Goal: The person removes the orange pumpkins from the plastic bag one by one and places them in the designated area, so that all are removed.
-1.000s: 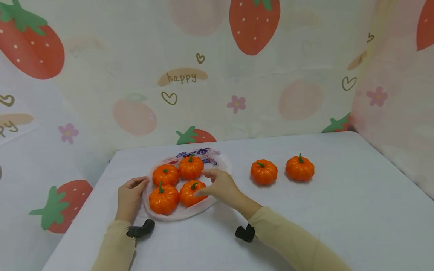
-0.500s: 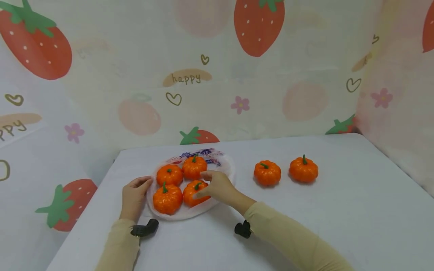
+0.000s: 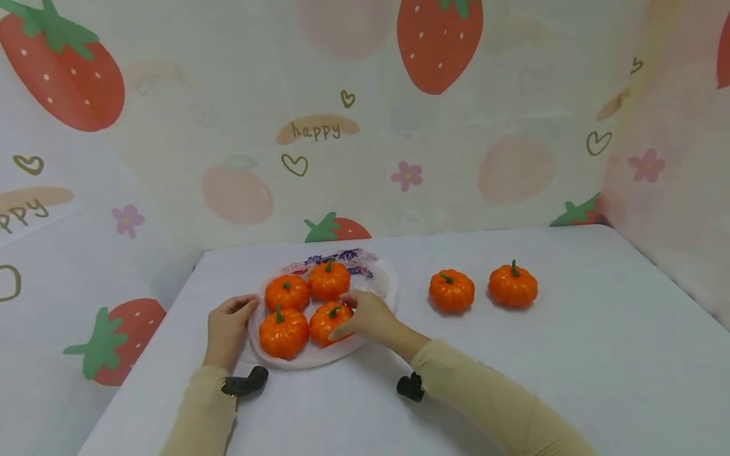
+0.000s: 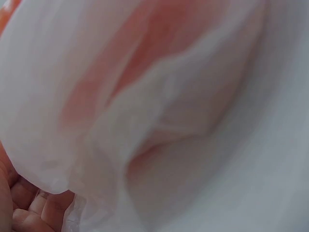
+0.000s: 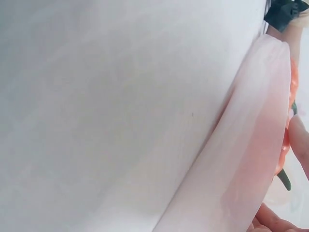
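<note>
A white, thin plastic bag [image 3: 310,361] lies spread open with its edge rolled like a rim, printed in blue and red on the far side. Several orange toy pumpkins sit inside it. My right hand [image 3: 373,320] holds the front right pumpkin [image 3: 324,323] between thumb and fingers, its green stem showing in the gap. On the other side, my left hand [image 3: 228,326] pinches the bag's left edge, near the back left pumpkin [image 3: 287,294]. Curled left fingers [image 4: 36,212] show behind the translucent plastic in the left wrist view.
Two more pumpkins stand on the white table [image 3: 485,373] to the right: a nearer one [image 3: 452,292] and a farther one [image 3: 513,287]. A strawberry-patterned cloth [image 3: 450,145] hangs behind the table and along both sides. Black wrist cameras [image 3: 246,382] are strapped on both sleeves.
The head view has turned slightly left, shifting everything a little to the right. My right hand has settled slightly lower around the front right pumpkin. The left hand keeps its place at the bag's edge.
</note>
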The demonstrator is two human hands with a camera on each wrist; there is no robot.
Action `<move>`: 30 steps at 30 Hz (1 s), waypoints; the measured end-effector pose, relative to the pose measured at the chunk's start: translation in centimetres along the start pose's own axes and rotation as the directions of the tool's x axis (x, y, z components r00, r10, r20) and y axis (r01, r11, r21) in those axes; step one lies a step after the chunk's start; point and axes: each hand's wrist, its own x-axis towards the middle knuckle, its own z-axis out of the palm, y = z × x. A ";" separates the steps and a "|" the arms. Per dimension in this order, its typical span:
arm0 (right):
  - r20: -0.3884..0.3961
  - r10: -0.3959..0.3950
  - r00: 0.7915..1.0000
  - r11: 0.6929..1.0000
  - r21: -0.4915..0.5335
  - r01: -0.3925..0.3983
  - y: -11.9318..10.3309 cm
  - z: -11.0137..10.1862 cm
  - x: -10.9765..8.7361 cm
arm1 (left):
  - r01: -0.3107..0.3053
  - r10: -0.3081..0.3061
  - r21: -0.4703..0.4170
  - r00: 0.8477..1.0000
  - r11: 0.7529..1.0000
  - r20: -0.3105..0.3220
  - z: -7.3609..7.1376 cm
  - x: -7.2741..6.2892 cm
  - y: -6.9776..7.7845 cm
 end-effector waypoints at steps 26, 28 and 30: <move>-0.047 -0.057 0.997 0.998 0.015 0.058 -0.3 -3.3 -2.5 | -0.003 0.003 -0.009 1.000 1.000 -0.005 0.2 0.0 0.1; -0.055 -0.051 0.997 0.998 0.031 0.053 -0.2 -3.7 -2.9 | -0.010 0.010 -0.005 1.000 1.000 -0.010 0.2 0.0 0.0; -0.062 -0.038 0.997 0.998 0.041 0.041 0.1 -4.1 -3.3 | -0.011 0.011 0.001 1.000 1.000 -0.011 0.3 -0.1 -0.1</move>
